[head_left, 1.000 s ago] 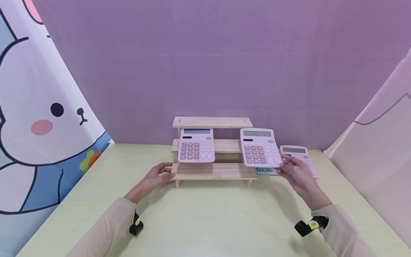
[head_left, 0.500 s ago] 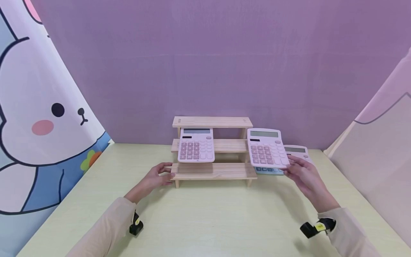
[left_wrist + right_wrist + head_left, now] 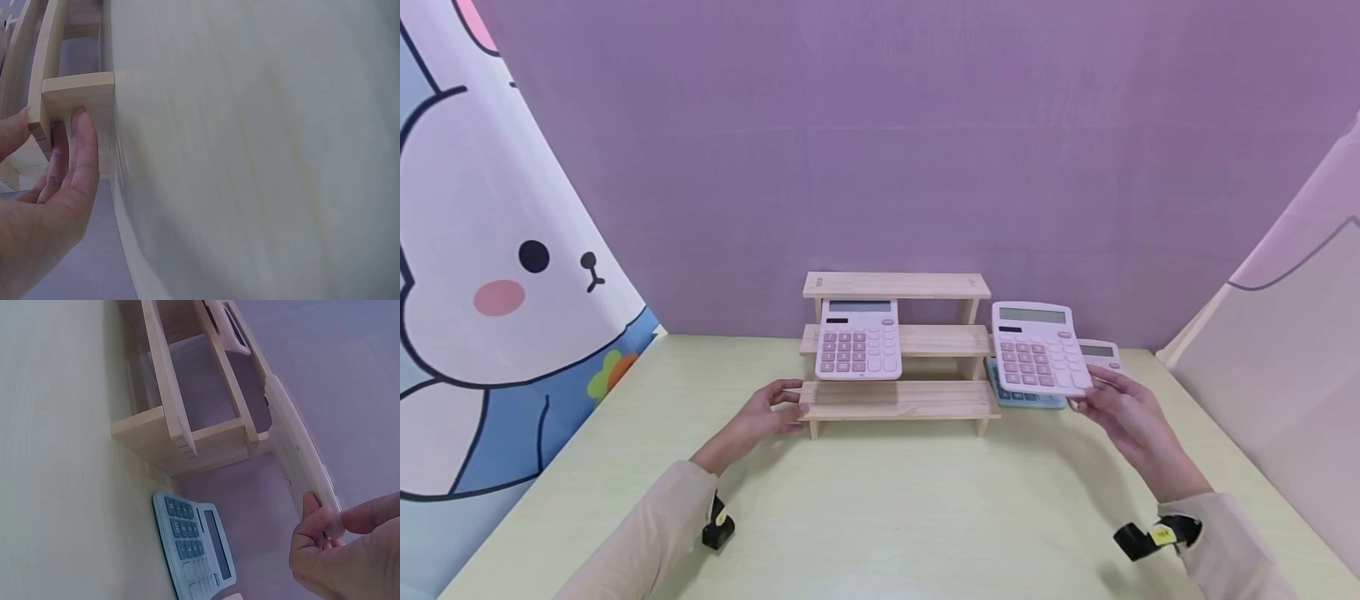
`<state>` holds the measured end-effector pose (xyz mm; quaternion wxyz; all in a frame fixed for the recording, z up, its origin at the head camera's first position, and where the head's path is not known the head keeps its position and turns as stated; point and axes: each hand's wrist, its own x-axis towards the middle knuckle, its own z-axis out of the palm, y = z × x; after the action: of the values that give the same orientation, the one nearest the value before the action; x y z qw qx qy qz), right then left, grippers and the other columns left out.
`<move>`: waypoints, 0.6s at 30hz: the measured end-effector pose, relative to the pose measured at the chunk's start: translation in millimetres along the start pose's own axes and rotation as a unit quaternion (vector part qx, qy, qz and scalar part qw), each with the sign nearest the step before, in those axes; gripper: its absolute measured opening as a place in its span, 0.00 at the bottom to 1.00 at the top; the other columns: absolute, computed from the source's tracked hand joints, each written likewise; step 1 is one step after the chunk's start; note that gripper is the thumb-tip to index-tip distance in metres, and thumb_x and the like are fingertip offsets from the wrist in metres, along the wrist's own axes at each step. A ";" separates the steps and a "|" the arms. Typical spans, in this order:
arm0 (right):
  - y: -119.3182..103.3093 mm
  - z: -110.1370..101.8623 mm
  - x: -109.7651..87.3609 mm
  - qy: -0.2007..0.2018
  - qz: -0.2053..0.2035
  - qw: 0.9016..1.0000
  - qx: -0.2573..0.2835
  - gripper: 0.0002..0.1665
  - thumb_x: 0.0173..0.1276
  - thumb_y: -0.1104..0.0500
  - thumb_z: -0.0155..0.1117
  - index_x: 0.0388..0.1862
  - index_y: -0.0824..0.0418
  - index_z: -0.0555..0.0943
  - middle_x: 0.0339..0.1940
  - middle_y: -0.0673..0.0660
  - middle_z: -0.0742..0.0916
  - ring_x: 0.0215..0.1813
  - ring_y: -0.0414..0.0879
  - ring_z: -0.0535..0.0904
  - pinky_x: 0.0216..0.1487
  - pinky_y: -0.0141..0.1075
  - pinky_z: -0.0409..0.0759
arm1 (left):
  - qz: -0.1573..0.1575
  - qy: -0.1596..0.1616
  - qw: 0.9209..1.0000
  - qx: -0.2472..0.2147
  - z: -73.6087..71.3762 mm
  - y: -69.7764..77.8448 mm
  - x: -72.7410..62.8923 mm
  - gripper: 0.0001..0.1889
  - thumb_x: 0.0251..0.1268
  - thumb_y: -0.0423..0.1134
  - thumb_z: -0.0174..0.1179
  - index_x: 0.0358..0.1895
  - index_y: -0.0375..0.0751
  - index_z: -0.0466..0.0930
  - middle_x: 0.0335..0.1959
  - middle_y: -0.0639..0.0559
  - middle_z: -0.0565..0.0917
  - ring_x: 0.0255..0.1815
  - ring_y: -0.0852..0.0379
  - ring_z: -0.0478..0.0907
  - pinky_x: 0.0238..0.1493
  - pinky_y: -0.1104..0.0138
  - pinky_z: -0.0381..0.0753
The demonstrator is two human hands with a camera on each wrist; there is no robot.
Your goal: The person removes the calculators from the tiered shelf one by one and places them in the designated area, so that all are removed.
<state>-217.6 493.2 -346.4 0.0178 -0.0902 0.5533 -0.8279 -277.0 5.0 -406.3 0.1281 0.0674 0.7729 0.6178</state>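
Note:
My right hand (image 3: 1131, 421) pinches a pink calculator (image 3: 1037, 350) by its lower right corner, thumb on one face and fingers on the other. In the right wrist view the held calculator (image 3: 300, 447) shows edge-on, raised beside the shelf. My left hand (image 3: 767, 417) holds the left end of a three-step wooden display shelf (image 3: 898, 402). The left wrist view shows its thumb at the plank's end and the fingers (image 3: 84, 150) under it, by the leg. Another pink calculator (image 3: 859, 342) leans on the shelf's middle step, at the left.
Right of the shelf a blue calculator (image 3: 194, 544) lies on the table (image 3: 895, 517), partly behind the held one in the head view. Beyond it lies a further pink calculator (image 3: 1097, 350), mostly covered. A purple backdrop (image 3: 895, 150) rises behind the shelf.
My right hand has carried the pink calculator to the right, away from the shelf's right end, uncovering more of the blue calculator. My left hand stays at the shelf.

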 end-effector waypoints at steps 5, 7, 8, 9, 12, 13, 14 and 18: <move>-0.6 -6.3 -3.2 -0.005 -0.004 1.000 0.024 0.21 0.65 0.79 0.41 0.44 0.61 0.76 0.39 0.55 0.84 0.39 0.44 0.81 0.41 0.32 0.83 | 0.002 -0.002 1.000 -0.001 -0.3 -0.6 -0.1 0.31 0.61 0.34 0.58 0.66 0.34 0.55 0.56 0.33 0.68 0.43 0.55 0.78 0.48 0.60 0.83; -1.1 -8.6 -4.5 -0.004 -0.004 0.999 0.032 0.22 0.64 0.79 0.41 0.43 0.61 0.76 0.38 0.56 0.84 0.38 0.45 0.82 0.40 0.32 0.83 | 0.003 -0.003 1.000 0.001 -0.5 -0.6 -0.3 0.31 0.61 0.35 0.58 0.66 0.33 0.55 0.57 0.33 0.68 0.44 0.55 0.78 0.48 0.60 0.82; -1.4 -9.5 -5.2 -0.002 -0.003 0.999 0.036 0.22 0.64 0.80 0.41 0.43 0.60 0.77 0.38 0.56 0.85 0.38 0.45 0.82 0.40 0.31 0.83 | 0.003 -0.002 1.000 0.001 -0.6 -0.7 -0.2 0.31 0.61 0.35 0.58 0.66 0.33 0.55 0.57 0.33 0.68 0.44 0.55 0.78 0.48 0.60 0.82; -1.7 -10.5 -5.9 -0.001 -0.003 0.999 0.037 0.22 0.64 0.80 0.41 0.43 0.60 0.77 0.37 0.56 0.85 0.38 0.45 0.82 0.40 0.31 0.83 | 0.002 -0.002 1.000 0.001 -0.6 -0.6 -0.2 0.31 0.61 0.35 0.58 0.66 0.33 0.55 0.57 0.33 0.68 0.44 0.55 0.78 0.48 0.60 0.82; -2.5 -13.8 -7.5 0.002 -0.001 0.999 0.037 0.22 0.64 0.79 0.42 0.43 0.59 0.77 0.37 0.56 0.85 0.37 0.44 0.82 0.39 0.31 0.83 | 0.000 0.000 1.000 0.002 -0.7 -0.7 0.2 0.32 0.61 0.35 0.58 0.66 0.34 0.55 0.57 0.34 0.68 0.43 0.55 0.78 0.49 0.59 0.82; -2.7 -14.9 -7.9 0.003 -0.001 0.999 0.035 0.22 0.64 0.79 0.43 0.43 0.59 0.77 0.37 0.56 0.85 0.38 0.44 0.82 0.39 0.30 0.83 | -0.001 0.001 1.000 0.002 -0.8 -0.9 0.4 0.31 0.61 0.35 0.58 0.66 0.34 0.55 0.57 0.34 0.68 0.43 0.55 0.78 0.49 0.59 0.82; -2.9 -15.9 -8.3 0.004 -0.001 0.999 0.033 0.22 0.64 0.79 0.43 0.43 0.58 0.77 0.37 0.55 0.85 0.38 0.44 0.82 0.39 0.30 0.82 | -0.002 0.001 1.000 0.001 -0.8 -1.1 0.5 0.31 0.61 0.35 0.58 0.66 0.34 0.55 0.57 0.34 0.68 0.43 0.55 0.78 0.49 0.59 0.82; -3.0 -20.1 -10.1 0.014 0.001 1.000 0.013 0.22 0.64 0.78 0.43 0.43 0.56 0.77 0.37 0.54 0.84 0.37 0.42 0.81 0.38 0.29 0.82 | -0.005 0.001 1.000 0.000 -1.2 -1.7 0.9 0.31 0.61 0.36 0.58 0.66 0.34 0.55 0.57 0.33 0.68 0.43 0.54 0.78 0.49 0.59 0.82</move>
<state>-210.9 514.0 -352.5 0.0118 -0.0778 0.5429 -0.8361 -278.1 3.8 -407.9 0.1301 0.0632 0.7736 0.6170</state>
